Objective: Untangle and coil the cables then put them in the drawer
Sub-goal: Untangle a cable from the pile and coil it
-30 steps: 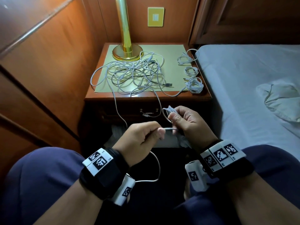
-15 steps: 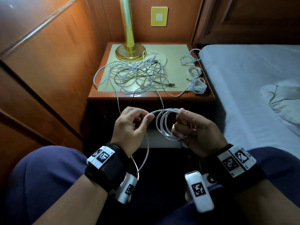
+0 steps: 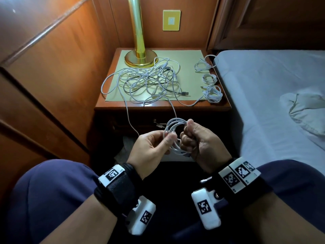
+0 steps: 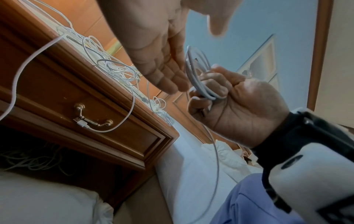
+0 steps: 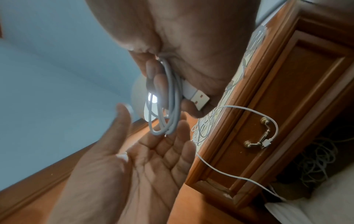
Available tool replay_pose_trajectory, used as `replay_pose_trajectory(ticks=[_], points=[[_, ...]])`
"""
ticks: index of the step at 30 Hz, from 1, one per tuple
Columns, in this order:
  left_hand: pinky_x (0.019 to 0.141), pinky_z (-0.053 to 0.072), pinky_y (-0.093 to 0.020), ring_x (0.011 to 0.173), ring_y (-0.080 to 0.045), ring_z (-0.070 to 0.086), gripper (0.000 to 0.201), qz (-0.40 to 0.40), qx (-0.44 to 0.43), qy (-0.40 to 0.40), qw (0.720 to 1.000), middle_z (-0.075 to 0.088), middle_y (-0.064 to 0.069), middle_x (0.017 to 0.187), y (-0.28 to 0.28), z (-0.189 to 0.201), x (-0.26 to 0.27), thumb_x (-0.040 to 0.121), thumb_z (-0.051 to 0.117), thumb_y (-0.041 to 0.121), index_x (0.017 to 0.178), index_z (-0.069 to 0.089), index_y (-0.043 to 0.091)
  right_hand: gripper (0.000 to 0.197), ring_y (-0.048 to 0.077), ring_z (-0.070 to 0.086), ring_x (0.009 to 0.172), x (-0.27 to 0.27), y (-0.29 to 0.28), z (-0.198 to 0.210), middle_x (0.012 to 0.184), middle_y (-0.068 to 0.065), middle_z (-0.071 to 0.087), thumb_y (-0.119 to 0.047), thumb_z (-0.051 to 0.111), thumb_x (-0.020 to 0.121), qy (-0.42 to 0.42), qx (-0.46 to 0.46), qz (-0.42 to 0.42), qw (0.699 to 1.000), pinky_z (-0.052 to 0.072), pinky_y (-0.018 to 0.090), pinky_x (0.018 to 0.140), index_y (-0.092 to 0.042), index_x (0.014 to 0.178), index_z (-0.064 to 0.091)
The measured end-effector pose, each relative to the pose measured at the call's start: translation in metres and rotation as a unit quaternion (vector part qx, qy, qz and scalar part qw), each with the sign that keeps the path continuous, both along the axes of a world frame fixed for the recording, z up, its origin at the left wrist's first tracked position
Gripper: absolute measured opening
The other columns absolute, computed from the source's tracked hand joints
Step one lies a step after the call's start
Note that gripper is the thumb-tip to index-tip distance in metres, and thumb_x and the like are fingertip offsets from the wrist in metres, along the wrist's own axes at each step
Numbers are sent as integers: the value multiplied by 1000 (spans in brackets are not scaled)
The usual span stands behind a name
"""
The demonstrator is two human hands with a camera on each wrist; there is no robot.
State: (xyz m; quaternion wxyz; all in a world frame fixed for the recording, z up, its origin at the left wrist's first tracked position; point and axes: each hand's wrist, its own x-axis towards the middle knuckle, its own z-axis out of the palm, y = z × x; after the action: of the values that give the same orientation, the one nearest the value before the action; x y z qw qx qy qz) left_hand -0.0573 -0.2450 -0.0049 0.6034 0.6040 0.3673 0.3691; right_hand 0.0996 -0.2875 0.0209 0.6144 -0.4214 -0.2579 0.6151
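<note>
In the head view, the right hand [image 3: 200, 145] clasps a white cable coil [image 3: 173, 132] at the frame's centre, the left hand [image 3: 151, 148] at its 9 o'clock, the tangled cables [image 3: 149, 81] on the nightstand [image 3: 158, 107] at 12. The left wrist view shows left fingers [image 4: 168, 75] spread straight beside the coil. The right wrist view shows the closed drawer [image 5: 283, 106] at 3 o'clock.

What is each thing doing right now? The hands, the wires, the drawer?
Right hand: grips the half-wound coil.
Left hand: open, fingers straight beside the coil.
Tangled pile: knotted on the nightstand.
Three small coils: wound, at the nightstand's right edge.
Drawer: closed, a loose cable plug dangling at its handle.
Lamp: upright.
</note>
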Motion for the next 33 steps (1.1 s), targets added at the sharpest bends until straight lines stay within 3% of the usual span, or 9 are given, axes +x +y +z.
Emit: replay_pose_trajectory(ticks=[3,7,11,14,17,21,23,29,33], points=[[76,57,-38,81,-17,73,7,30,48,33,998,77,-2,86,1,-2,0,88,75,26,92,77,21,38,8,27,46,0,1,-8,56,-2,27,-28,37,106,-51,9,-1,999,20,26,49,-14,70,37],[84,58,-40,86,-22,74,14,31,44,34,998,77,-2,87,2,-1,-2,83,73,31,92,78,21,38,12,40,49,0,2,-15,58,0,37,-30,37,107,-123,21,-13,992,37,24,48,-11,75,43],[82,57,-38,84,-20,73,8,32,25,11,999,77,-5,88,0,0,0,89,72,17,95,77,17,39,16,48,57,1,4,-23,61,-1,45,-39,38,105,-221,19,-24,975,43,30,54,-15,76,48],[77,56,-39,78,-17,69,7,51,18,1,999,76,-5,85,0,1,1,91,70,14,92,76,17,34,4,52,62,4,2,-26,63,-14,53,-52,38,99,-369,21,-10,929,44,27,64,-30,77,54],[72,54,-28,75,-11,65,10,69,38,3,997,73,-1,80,-1,2,1,93,67,12,89,74,18,31,-4,49,57,4,0,-21,63,-13,51,-39,38,104,-471,32,-3,881,38,15,60,-32,78,52],[71,57,-34,74,-15,66,8,75,45,8,996,73,-10,84,1,2,-2,85,78,16,90,72,16,32,-2,48,56,4,-3,-15,63,-11,49,-36,38,104,-497,51,19,866,38,15,58,-28,76,51],[73,58,-32,76,-13,68,11,83,51,26,995,75,-5,84,4,0,-2,83,79,14,90,74,20,30,0,48,58,5,-3,-16,67,-9,51,-35,40,104,-507,62,24,859,38,16,57,-21,84,57],[91,56,-35,93,-16,73,11,106,-2,19,994,78,-1,90,6,-1,-4,86,75,10,95,79,14,31,1,54,63,3,-2,-26,70,-8,56,-35,42,104,-524,73,33,848,41,16,60,-12,103,63],[77,56,-34,76,-18,69,12,93,-24,-18,995,75,-9,77,6,2,-5,88,71,6,95,78,14,26,3,56,69,3,0,-28,74,-8,58,-35,42,104,-538,72,42,838,43,18,65,-19,99,62]])
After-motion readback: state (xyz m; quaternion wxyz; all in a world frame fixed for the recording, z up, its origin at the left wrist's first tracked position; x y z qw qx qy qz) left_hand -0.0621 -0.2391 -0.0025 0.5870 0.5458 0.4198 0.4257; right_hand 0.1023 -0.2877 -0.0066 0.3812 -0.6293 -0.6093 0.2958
